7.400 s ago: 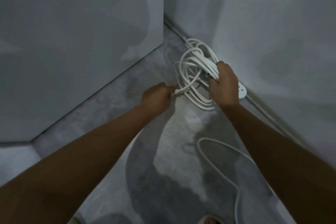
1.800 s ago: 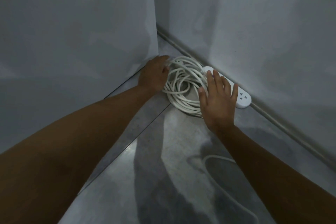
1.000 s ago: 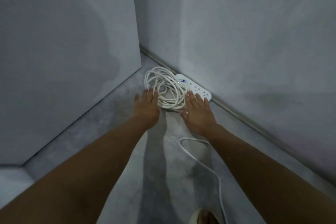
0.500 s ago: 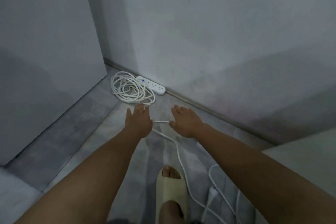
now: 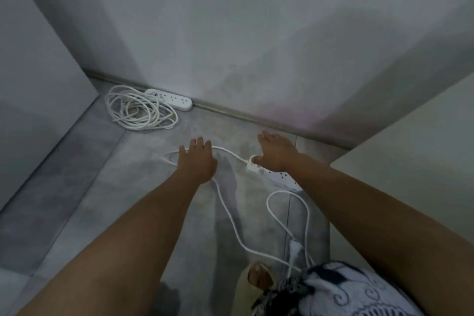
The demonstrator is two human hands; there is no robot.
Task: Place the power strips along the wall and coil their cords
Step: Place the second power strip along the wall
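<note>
One white power strip (image 5: 169, 99) lies flat on the grey floor (image 5: 115, 187) in the upper left of the frame, socket face up, its long side touching the baseboard (image 5: 243, 116) of the wall (image 5: 256, 33). Its long axis runs along the baseboard, from upper left to lower right. Its cord (image 5: 139, 111) lies in a loose round coil just beside it on the near side, close to a grey panel (image 5: 38, 72) at the left edge. A second white power strip (image 5: 275, 176) lies at centre right, out on the floor and apart from the wall, socket face up. Its long axis slants from upper left to lower right, cord end to the upper left. Its loose cord (image 5: 230, 223) arcs left, then trails uncoiled toward the bottom of the frame, where a white plug (image 5: 295, 247) lies. The left hand (image 5: 197, 161) is spread flat, palm down, over the arc of that cord; contact cannot be confirmed. The right hand (image 5: 278, 152) is also wide, fingers straight, its thumb at the cord end of the second strip, gripping nothing. A sandalled foot (image 5: 257, 277) and a patterned garment (image 5: 338, 290) show at the bottom right.
</note>
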